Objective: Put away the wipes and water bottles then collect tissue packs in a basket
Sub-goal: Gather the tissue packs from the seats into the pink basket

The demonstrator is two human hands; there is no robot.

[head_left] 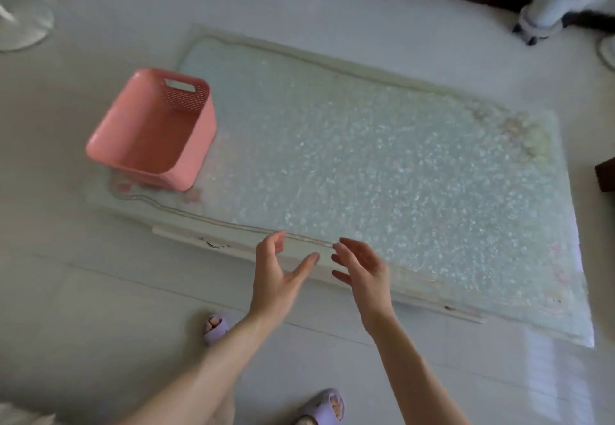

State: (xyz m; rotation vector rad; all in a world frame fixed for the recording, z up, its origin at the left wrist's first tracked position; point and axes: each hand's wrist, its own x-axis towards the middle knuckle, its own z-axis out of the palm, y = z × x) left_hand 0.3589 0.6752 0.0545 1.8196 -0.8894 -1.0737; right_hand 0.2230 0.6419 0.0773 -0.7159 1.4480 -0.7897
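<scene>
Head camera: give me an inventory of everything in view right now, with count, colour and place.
basket: 1, pink, upright on the table's left end, nothing visible inside
table: 1, pale textured glass top, centre
round base: 1, white, on the floor, far left
wheeled base: 1, white, on the floor, upper right
wipes, water bottles, tissue packs: none in view
slippers: 2, lilac, on the person's feet, bottom
left hand: 1, fingers spread, empty, over the table's near edge
right hand: 1, fingers spread, empty, beside the left hand
</scene>
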